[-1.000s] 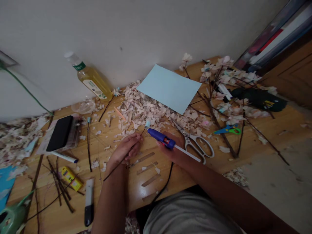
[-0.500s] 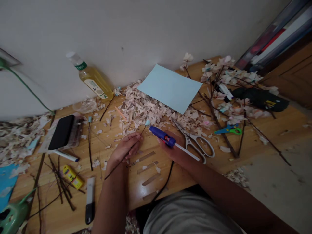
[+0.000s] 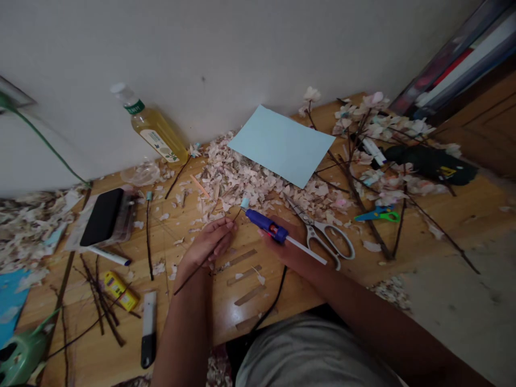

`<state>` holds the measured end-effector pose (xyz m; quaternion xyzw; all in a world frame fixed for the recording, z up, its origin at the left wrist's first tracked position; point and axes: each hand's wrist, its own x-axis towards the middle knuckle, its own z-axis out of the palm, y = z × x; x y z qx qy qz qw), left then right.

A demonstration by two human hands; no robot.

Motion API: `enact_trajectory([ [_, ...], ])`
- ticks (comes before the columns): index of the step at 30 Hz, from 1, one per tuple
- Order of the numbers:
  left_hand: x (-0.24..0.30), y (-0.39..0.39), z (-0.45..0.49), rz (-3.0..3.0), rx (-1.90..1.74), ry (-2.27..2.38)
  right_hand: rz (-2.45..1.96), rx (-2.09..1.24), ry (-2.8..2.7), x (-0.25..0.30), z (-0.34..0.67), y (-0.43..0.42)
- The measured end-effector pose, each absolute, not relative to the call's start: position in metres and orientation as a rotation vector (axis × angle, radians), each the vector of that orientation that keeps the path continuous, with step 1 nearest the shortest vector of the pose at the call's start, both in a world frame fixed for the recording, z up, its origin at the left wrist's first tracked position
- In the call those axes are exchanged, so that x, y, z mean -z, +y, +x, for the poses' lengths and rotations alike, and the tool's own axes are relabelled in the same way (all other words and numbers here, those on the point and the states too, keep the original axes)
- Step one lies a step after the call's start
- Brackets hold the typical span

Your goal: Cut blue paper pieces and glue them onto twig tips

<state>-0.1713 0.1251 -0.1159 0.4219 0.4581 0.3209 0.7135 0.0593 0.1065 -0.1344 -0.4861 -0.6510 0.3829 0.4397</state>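
Glue gun [image 3: 262, 220] nudged nearer blue-tipped twig [image 3: 192, 277] | left hand [image 3: 213, 240] pinches twig, right hand [image 3: 280, 234] grips gun | bottle label [image 3: 160, 144] unreadable

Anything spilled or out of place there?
Yes: pale flakes lie heaped and scattered over the table, and more lie on the floor past its right edge, perhaps spilled. The held twig and glue gun show nothing odd.

Honestly can't make out a single word here. The bottle [image 3: 163, 126] has print on its green neck band [image 3: 135, 107] and pale label [image 3: 158, 145], same with the yellow pack [image 3: 121, 291], but it's all too blurry.
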Motion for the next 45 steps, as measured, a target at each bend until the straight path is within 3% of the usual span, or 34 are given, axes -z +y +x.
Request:
enact_trajectory([
  [26,0.117,0.127,-0.174,0.939,-0.716,1.078,-1.289,-0.945,-1.440,0.142,0.058,0.105],
  [38,0.116,0.125,-0.185,0.991,-0.704,1.062,-1.296,-1.181,-1.017,0.148,0.056,0.110],
  [45,0.122,0.125,-0.186,1.056,-0.792,1.074,-1.215,-1.276,-1.129,0.150,0.058,0.103],
])
